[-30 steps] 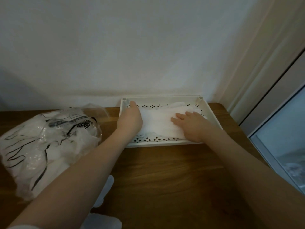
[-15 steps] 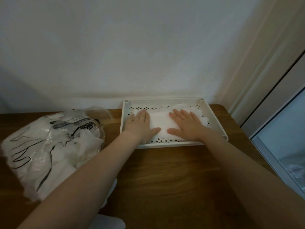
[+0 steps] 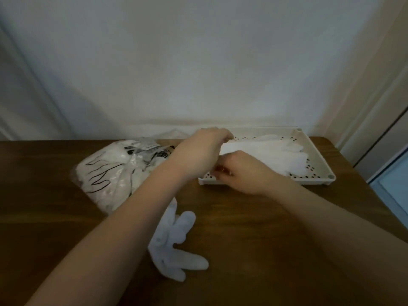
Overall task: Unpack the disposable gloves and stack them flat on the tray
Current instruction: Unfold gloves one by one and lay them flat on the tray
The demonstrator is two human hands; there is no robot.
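A white perforated tray (image 3: 321, 155) sits on the wooden table against the wall, at the right. White disposable gloves (image 3: 271, 154) lie flat in it, fingers toward the right. My left hand (image 3: 199, 154) curls its fingers over the cuff end of the gloves at the tray's left end. My right hand (image 3: 241, 173) is beside it at the tray's near left corner, fingers curled on the gloves' near cuff edge. The clear glove bag (image 3: 119, 171) with black print lies left of the tray. A loose white glove (image 3: 174, 241) lies on the table near me.
The wooden table (image 3: 265, 239) reaches the wall behind. A window frame (image 3: 388, 151) stands at the far right, close to the table's right edge. Bare wood lies in front of the tray.
Both hands lay flat on the gloves in the tray; now they have drawn to the tray's left end and curled on the cuff edge. The view has shifted left.
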